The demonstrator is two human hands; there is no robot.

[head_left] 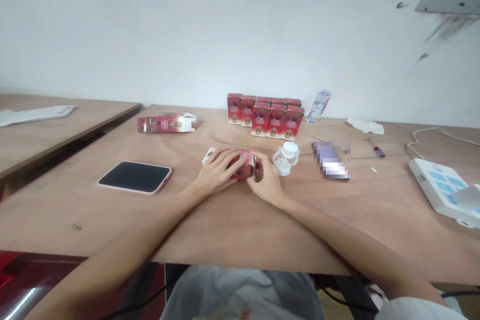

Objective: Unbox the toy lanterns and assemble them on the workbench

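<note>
A red printed carton lies on its side on the wooden table in front of me, its white flap sticking out at the left end. My left hand rests over the carton with its fingers laid across the top. At the right end, my right hand grips the carton between thumb and fingers. Just right of that hand stands a small clear container with white lid and base. Behind, several similar red cartons stand upright in rows. A flattened red carton lies at the back left.
A phone with a pink edge lies on the left. Toward the right are a pixelated purple item, a clear bottle, crumpled white tissue, a small screwdriver and a white power strip with a cable.
</note>
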